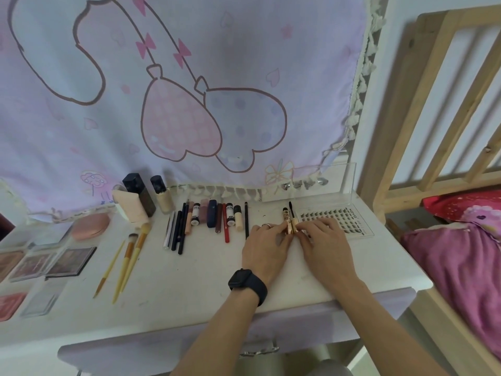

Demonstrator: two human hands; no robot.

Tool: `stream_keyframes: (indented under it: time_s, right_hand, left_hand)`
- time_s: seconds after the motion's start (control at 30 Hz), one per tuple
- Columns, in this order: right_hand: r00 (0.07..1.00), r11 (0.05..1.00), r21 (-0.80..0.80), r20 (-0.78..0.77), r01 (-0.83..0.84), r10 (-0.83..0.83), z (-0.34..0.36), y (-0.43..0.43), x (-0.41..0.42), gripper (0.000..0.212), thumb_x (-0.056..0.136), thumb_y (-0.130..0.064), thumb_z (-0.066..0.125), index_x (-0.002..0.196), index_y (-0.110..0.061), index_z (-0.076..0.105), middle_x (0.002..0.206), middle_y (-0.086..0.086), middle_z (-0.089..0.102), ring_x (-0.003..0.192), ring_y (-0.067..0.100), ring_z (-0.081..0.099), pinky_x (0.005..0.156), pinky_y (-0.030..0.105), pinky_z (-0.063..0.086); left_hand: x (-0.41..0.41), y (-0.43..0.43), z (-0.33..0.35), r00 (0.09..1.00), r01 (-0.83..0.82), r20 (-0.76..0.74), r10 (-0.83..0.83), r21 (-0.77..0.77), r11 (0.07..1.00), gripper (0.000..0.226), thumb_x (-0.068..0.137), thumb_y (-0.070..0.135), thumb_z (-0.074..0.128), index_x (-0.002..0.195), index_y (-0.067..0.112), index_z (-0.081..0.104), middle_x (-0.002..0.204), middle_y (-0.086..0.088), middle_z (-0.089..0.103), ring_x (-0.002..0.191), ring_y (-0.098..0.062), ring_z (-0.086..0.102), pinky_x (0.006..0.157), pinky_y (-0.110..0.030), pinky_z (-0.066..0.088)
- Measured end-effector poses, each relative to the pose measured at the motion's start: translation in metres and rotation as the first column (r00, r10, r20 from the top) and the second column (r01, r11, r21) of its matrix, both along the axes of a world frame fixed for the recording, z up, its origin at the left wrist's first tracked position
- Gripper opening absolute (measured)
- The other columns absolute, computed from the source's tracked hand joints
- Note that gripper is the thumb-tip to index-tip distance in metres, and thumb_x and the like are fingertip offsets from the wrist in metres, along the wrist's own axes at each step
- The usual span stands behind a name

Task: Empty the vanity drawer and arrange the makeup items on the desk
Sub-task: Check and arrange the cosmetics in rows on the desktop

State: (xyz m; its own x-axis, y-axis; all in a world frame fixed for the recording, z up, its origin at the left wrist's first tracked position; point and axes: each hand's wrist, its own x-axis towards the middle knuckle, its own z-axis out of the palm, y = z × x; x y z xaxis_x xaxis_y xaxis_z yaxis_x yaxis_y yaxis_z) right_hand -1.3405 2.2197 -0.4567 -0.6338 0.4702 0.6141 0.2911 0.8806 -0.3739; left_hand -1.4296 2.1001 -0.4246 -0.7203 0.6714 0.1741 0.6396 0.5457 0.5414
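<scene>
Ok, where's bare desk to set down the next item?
Biggest bare patch: front centre of the desk, between the brushes, the pencil row and the left hand. A smaller one lies front right, below the lash tray, beside the right hand. Palettes crowd the left edge, bottles the back.

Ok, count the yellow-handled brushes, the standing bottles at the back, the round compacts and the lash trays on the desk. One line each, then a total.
Yellow-handled brushes: 3
Standing bottles: 3
Round pink compact: 1
Lash tray: 1
Total: 8
</scene>
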Motion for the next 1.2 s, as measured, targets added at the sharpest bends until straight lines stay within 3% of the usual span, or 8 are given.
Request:
stream_keyframes:
  time_s: [0.23, 0.43, 0.57, 0.67, 0.9, 1.03, 1.2]
  right_hand:
    - [1.0, 1.0, -0.028, -0.004, -0.004, 0.004, 0.006, -0.004, 0.003, 0.013, 0.087, -0.01, 0.074, 0.099, -0.014, 0.075, 0.093, -0.002, 0.074, 0.103, 0.028, 0.06, 0.085, 0.042, 0.054]
    - [0.999, 1.0, -0.019, -0.031, 0.008, -0.009, 0.007, -0.008, 0.006, 0.015, 0.084, -0.01, 0.078, 0.098, -0.013, 0.074, 0.091, 0.0, 0.073, 0.1, 0.025, 0.059, 0.078, 0.04, 0.057]
    - [0.996, 0.998, 0.065, -0.086, 0.023, -0.017, 0.004, -0.012, 0.013, 0.014, 0.084, -0.011, 0.076, 0.098, -0.012, 0.072, 0.095, 0.0, 0.072, 0.099, 0.02, 0.053, 0.082, 0.035, 0.054]
    - [0.994, 0.995, 0.096, -0.106, 0.028, -0.018, 0.0, -0.025, 0.023, 0.021, 0.089, -0.023, 0.06, 0.101, -0.012, 0.073, 0.103, 0.001, 0.071, 0.101, 0.021, 0.056, 0.088, 0.03, 0.049]
    - [0.997, 0.999, 0.047, 0.082, -0.02, 0.016, -0.017, -0.065, 0.054, 0.039, 0.091, -0.043, 0.048, 0.11, -0.022, 0.075, 0.117, -0.008, 0.07, 0.109, 0.015, 0.061, 0.088, 0.034, 0.055]
    - [0.995, 1.0, -0.015, 0.097, 0.009, -0.008, -0.018, -0.068, 0.056, 0.043, 0.092, -0.046, 0.046, 0.116, -0.023, 0.074, 0.122, -0.009, 0.07, 0.114, 0.014, 0.06, 0.094, 0.034, 0.054]
    - [0.994, 0.999, -0.033, 0.111, 0.022, -0.018, -0.015, -0.069, 0.055, 0.042, 0.091, -0.046, 0.047, 0.116, -0.025, 0.074, 0.124, -0.012, 0.069, 0.115, 0.011, 0.058, 0.094, 0.031, 0.051]
  left_hand:
    - [-0.001, 0.0, 0.0, 1.0, 0.0, 0.012, 0.0, 0.009, 1.0, 0.035, 0.101, 0.047, 0.049, 0.133, 0.039, 0.058, 0.116, 0.005, 0.067, 0.109, -0.022, 0.051, 0.087, -0.034, 0.047]
    - [0.006, -0.008, 0.002, 0.999, -0.007, 0.042, 0.004, 0.076, 0.997, 0.035, 0.1, 0.043, 0.052, 0.133, 0.035, 0.06, 0.122, 0.007, 0.063, 0.116, -0.015, 0.05, 0.095, -0.032, 0.046]
    - [0.01, -0.027, 0.004, 0.999, -0.018, -0.042, 0.021, 0.059, 0.998, 0.033, 0.099, 0.032, 0.054, 0.131, 0.034, 0.059, 0.125, 0.011, 0.059, 0.12, -0.01, 0.048, 0.093, -0.026, 0.047]
    - [0.008, -0.047, 0.003, 0.986, -0.101, -0.123, 0.109, 0.069, 0.992, 0.032, 0.098, 0.032, 0.056, 0.13, 0.03, 0.061, 0.128, 0.007, 0.059, 0.123, -0.014, 0.049, 0.093, -0.027, 0.048]
    - [-0.002, -0.069, 0.005, 0.973, -0.206, -0.123, 0.196, -0.075, 0.976, 0.044, 0.098, 0.048, 0.047, 0.14, 0.032, 0.051, 0.135, 0.003, 0.052, 0.119, -0.02, 0.046, 0.094, -0.033, 0.047]
    - [-0.006, -0.062, 0.001, 0.969, -0.2, -0.186, 0.162, -0.21, 0.957, 0.045, 0.094, 0.054, 0.026, 0.1, 0.029, 0.063, 0.119, 0.004, 0.063, 0.104, -0.025, 0.049, 0.088, -0.038, 0.045]
    - [0.001, -0.065, 0.011, 0.959, -0.233, -0.208, 0.191, -0.203, 0.951, 0.041, 0.099, 0.052, 0.042, 0.113, 0.019, 0.061, 0.115, 0.0, 0.061, 0.106, -0.025, 0.049, 0.082, -0.037, 0.048]
